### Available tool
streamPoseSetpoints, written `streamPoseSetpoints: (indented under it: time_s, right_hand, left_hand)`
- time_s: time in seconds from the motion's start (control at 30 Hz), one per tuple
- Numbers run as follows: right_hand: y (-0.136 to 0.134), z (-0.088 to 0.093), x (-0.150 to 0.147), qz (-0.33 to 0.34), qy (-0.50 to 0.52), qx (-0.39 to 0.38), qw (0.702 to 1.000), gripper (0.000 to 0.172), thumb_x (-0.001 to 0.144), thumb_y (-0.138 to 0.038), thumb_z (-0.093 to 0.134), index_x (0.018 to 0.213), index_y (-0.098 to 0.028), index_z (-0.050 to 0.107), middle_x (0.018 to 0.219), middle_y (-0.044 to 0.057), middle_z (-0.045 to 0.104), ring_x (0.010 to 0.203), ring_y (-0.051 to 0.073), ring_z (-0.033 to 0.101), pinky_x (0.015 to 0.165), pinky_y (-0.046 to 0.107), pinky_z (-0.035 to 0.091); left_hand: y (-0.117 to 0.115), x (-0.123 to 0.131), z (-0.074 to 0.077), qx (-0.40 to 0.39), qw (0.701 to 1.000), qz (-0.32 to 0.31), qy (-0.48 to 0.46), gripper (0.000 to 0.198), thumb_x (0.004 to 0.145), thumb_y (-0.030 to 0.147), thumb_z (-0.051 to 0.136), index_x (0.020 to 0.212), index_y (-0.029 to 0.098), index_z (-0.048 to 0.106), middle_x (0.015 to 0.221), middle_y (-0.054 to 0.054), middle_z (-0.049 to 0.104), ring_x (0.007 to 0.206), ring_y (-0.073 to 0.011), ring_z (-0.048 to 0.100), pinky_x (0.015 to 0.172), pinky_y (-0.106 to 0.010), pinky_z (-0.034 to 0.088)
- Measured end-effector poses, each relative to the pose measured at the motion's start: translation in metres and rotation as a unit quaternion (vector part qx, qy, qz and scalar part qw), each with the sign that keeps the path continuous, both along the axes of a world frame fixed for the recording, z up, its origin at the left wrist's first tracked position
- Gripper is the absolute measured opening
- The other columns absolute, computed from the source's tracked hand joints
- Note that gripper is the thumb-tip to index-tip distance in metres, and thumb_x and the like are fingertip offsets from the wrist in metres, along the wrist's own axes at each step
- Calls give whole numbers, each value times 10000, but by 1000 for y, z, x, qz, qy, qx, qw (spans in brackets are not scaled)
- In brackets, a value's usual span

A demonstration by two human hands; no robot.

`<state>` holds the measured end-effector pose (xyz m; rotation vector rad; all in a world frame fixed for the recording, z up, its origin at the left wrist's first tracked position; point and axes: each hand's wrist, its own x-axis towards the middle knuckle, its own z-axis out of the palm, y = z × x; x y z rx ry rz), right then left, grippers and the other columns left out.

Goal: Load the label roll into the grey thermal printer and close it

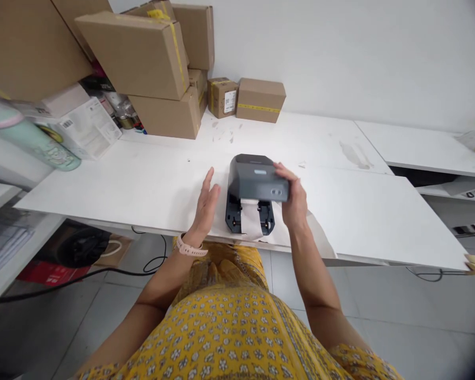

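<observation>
A dark grey label printer (pixel 253 184) stands near the front edge of the white table (pixel 142 184), its lid raised and a strip of white label paper (pixel 251 221) hanging out of its front. My right hand (pixel 293 198) grips the right side of the raised lid. Just left of the printer my left hand (pixel 206 203) hovers with flat, stretched fingers, apart from the printer and holding nothing. A pale pink watch sits on that wrist.
Stacked cardboard boxes (pixel 150 58) fill the table's back left, with two small boxes (pixel 247 97) by the wall. A mint green bottle (pixel 31 140) and packets lie at far left. A second white desk (pixel 423 148) adjoins on the right. Black cables run on the floor.
</observation>
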<state>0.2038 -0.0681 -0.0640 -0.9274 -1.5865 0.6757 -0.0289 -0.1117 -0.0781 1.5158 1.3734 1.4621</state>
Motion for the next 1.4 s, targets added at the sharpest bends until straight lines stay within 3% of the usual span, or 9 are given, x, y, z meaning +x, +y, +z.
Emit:
streamPoseSetpoints:
  time_s: [0.13, 0.27, 0.4, 0.83, 1.0, 1.1, 1.17, 1.27, 1.4]
  right_hand:
    - [-35, -39, 6, 18, -2, -55, 998, 339, 994, -522, 488, 1284, -401, 616, 1591, -21, 452, 1556, 281, 287, 1287, 604, 201]
    - [-46, -65, 5, 18, 40, -176, 983, 700, 929, -555, 583, 1550, -375, 313, 1686, 35, 290, 1571, 281, 255, 1278, 584, 240]
    - [-49, -73, 0, 62, 99, -263, 958, 840, 907, -618, 563, 1601, -337, 181, 1699, 59, 263, 1550, 276, 310, 1252, 547, 325]
    - [-51, -84, -1, 36, 84, -259, 962, 923, 908, -650, 538, 1625, -345, 44, 1635, 123, 379, 1429, 342, 494, 1137, 580, 476]
    - [-50, -83, -3, 29, 120, -281, 952, 965, 869, -652, 584, 1620, -297, 94, 1642, 134, 365, 1451, 334, 468, 1171, 557, 440]
    - [-50, -84, -5, 21, 124, -279, 952, 930, 878, -641, 571, 1615, -282, 134, 1674, 125, 304, 1497, 315, 403, 1219, 546, 372]
    - [-50, -85, -6, 19, 107, -271, 957, 886, 905, -637, 524, 1617, -283, 132, 1695, 111, 256, 1527, 296, 354, 1239, 536, 340]
    - [-50, -87, -6, 21, 95, -267, 959, 862, 927, -614, 493, 1622, -284, 105, 1703, 106, 230, 1536, 286, 339, 1242, 528, 338]
    - [-51, -87, -8, 12, 99, -259, 961, 853, 929, -599, 488, 1625, -276, 116, 1696, 113, 254, 1528, 289, 352, 1241, 540, 335]
  left_hand:
    - [12, 7, -24, -89, 993, -66, -31, 688, 991, 553, 483, 1603, 314, 278, 1691, -104, 262, 1553, -318, 270, 1179, -534, 428]
    - [0, 16, -35, -123, 986, -101, -57, 829, 913, 506, 653, 1608, 279, 263, 1660, -136, 333, 1519, -338, 349, 1155, -501, 463]
    - [-12, 23, -29, -125, 977, -149, -88, 722, 908, 455, 655, 1534, 211, 392, 1533, -163, 520, 1381, -317, 543, 1099, -487, 513]
    - [-6, 24, -42, -133, 975, -157, -87, 763, 885, 509, 655, 1515, 185, 371, 1494, -176, 545, 1304, -304, 592, 1044, -468, 535]
    - [-45, 21, -44, -116, 993, -20, -15, 672, 870, 522, 681, 1426, 213, 466, 1475, -157, 532, 1352, -285, 523, 1063, -431, 495]
    - [-82, 23, -46, -142, 988, 43, -41, 414, 903, 548, 612, 1118, 195, 637, 1071, -88, 697, 975, -203, 659, 852, -358, 551]
    - [-96, 28, -45, -241, 962, -97, -90, 400, 906, 567, 594, 911, 179, 690, 832, -50, 695, 742, -160, 638, 688, -308, 533]
    - [-95, 41, -39, -352, 874, -277, -187, 449, 890, 589, 605, 926, 165, 749, 847, -77, 737, 696, -154, 649, 598, -278, 505]
    - [-77, 62, -35, -393, 831, -256, -300, 486, 842, 585, 662, 1028, 146, 754, 938, -117, 772, 772, -185, 703, 634, -290, 547]
